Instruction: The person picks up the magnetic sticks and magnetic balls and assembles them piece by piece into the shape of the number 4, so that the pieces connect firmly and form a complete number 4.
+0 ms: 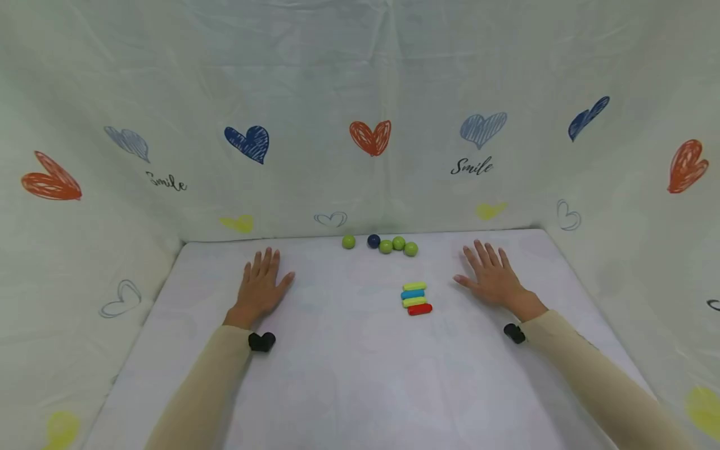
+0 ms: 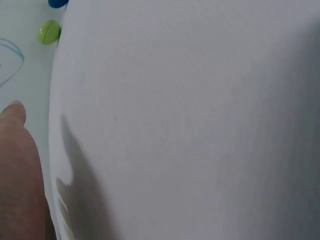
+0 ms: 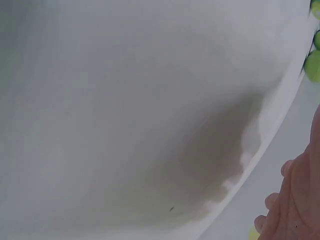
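Four sticks (image 1: 413, 294) lie in a close row, the red stick (image 1: 419, 309) at its near end; the left hand (image 1: 262, 290) spreads left of the red stick, the right hand (image 1: 492, 281) right of it, both holding nothing, perhaps set wide apart to leave the row uncovered; five balls (image 1: 385, 247) sit beyond the red stick; wrist views crop both hands, and whether palms touch the table (image 1: 337, 356), I can't tell.

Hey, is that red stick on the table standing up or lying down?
Lying down: in the head view, the red stick shows its long side along the table, beside a yellow stick.
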`<state>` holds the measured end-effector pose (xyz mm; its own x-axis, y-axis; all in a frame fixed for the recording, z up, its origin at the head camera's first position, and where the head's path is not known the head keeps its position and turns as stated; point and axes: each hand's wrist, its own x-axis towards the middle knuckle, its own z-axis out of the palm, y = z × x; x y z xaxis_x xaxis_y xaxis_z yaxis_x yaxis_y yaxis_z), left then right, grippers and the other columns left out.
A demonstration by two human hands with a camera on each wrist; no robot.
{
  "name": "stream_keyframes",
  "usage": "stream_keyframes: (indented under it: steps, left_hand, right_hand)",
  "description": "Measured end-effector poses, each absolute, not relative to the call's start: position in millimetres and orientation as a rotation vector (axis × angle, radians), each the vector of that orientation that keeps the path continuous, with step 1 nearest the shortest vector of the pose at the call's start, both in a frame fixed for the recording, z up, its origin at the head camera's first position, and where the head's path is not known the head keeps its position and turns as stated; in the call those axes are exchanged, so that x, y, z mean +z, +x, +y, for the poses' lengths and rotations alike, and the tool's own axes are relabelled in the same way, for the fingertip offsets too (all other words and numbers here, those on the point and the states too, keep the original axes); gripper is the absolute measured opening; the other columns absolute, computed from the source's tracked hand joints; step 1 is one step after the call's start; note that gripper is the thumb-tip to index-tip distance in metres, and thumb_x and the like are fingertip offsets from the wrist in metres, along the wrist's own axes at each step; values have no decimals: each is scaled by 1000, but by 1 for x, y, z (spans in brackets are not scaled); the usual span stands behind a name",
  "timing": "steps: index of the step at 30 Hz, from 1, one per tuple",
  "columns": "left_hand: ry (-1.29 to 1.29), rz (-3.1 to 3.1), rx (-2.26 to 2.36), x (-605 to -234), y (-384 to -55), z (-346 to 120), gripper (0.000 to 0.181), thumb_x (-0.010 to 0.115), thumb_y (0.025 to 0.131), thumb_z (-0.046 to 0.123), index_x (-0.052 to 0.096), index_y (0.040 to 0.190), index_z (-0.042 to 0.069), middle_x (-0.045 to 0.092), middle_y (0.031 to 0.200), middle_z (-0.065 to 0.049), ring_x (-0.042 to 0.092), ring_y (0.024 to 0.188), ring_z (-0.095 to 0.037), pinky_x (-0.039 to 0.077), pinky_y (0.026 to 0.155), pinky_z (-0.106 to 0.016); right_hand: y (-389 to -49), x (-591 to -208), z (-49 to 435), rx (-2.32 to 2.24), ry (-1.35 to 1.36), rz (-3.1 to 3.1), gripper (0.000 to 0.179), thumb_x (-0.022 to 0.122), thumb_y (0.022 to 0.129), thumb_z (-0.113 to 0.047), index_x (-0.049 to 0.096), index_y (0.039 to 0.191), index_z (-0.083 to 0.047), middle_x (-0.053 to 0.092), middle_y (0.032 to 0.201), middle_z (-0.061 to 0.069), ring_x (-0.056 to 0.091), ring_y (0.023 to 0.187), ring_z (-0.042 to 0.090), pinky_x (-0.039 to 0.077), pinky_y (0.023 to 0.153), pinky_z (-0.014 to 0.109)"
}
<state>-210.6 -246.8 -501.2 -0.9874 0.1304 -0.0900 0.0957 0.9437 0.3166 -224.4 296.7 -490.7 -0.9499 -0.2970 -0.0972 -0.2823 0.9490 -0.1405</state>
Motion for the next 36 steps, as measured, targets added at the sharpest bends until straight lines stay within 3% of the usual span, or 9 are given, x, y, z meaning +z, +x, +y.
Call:
stream_keyframes:
  steps: [36]
  left_hand:
    - [356,2964,516,-498,-237,-151,81,38,112,53,7,169,5,0,177,-16,-3,163,-39,-2,130,-54]
  right_hand:
    - [-209,-489,205,-118,-839,2988,71,60,107,-40,35,164,-3,31,169,24,30,155,47,16,126,65]
